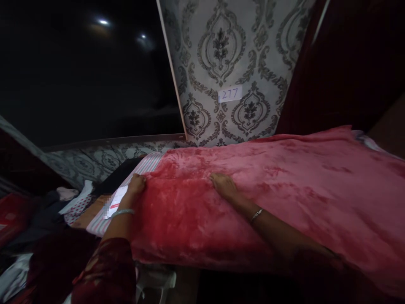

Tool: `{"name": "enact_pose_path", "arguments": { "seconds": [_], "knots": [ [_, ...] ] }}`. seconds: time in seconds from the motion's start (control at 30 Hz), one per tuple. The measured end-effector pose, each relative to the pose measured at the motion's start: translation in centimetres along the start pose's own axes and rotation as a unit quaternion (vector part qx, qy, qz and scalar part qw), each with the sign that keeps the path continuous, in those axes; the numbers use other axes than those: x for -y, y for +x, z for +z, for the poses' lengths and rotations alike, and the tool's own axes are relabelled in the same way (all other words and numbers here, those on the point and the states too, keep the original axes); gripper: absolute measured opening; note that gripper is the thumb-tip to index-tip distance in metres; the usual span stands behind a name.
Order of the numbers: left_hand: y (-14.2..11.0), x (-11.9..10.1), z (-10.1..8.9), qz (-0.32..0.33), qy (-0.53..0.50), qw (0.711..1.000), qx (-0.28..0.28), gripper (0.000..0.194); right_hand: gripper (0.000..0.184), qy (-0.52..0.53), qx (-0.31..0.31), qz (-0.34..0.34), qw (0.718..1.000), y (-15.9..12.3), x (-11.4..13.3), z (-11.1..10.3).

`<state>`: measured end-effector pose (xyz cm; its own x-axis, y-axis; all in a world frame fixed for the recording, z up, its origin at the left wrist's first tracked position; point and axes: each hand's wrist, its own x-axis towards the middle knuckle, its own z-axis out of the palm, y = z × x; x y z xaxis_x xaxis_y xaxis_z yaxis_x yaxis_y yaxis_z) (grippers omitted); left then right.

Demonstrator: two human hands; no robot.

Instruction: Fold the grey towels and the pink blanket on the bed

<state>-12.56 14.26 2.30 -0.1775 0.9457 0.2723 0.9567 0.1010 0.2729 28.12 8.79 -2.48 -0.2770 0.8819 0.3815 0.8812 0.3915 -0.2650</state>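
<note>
A red, plush blanket point(294, 177) lies spread over a long raised surface, with a striped cloth point(152, 162) showing beneath its left end. My left hand point(137, 184) is closed on the blanket's left edge, next to a white paper point(118, 199) with red print. Farther right, my right hand point(224, 185) has its fingers curled into the blanket near the middle. A fold line runs across the plush between both hands. The fingertips of each hand are partly buried in the pile.
Behind stands a patterned wall with a paper label point(230, 93) reading 277, beside a large dark screen point(88, 80). Piled clothes point(50, 211) lie at the left. Under the blanket's front edge stands a white plastic stool point(156, 280).
</note>
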Motion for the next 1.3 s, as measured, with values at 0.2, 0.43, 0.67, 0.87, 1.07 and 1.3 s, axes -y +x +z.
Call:
{"name": "enact_pose_path", "arguments": {
  "seconds": [0.2,0.43,0.67,0.87,1.07,1.3],
  "knots": [
    [-0.9,-5.9,0.1,0.129,0.029,0.991,-0.031,0.030,0.028,0.006,0.008,0.006,1.000,0.8,0.4,-0.9],
    [-5.3,-18.2,6.4,0.389,-0.106,0.913,0.065,0.028,0.027,0.017,-0.008,0.008,1.000,0.8,0.5,-2.1],
    [-6.4,-18.5,8.5,0.314,-0.111,0.940,-0.072,0.028,0.026,0.024,-0.036,-0.025,0.999,-2.4,-6.5,-4.4],
    [-7.1,-18.3,9.2,0.296,-0.115,0.939,-0.130,0.027,0.029,-0.029,-0.053,0.089,0.994,-10.8,-19.4,-8.7],
    [-7.2,-18.6,9.1,0.293,-0.125,0.935,-0.156,0.025,0.035,-0.054,-0.067,0.117,0.989,-15.5,-25.8,-10.3],
    [-7.8,-18.6,8.9,0.286,-0.116,0.937,-0.161,0.025,0.016,-0.041,-0.111,0.108,0.987,-14.2,-26.2,-8.9]
  ]
}}
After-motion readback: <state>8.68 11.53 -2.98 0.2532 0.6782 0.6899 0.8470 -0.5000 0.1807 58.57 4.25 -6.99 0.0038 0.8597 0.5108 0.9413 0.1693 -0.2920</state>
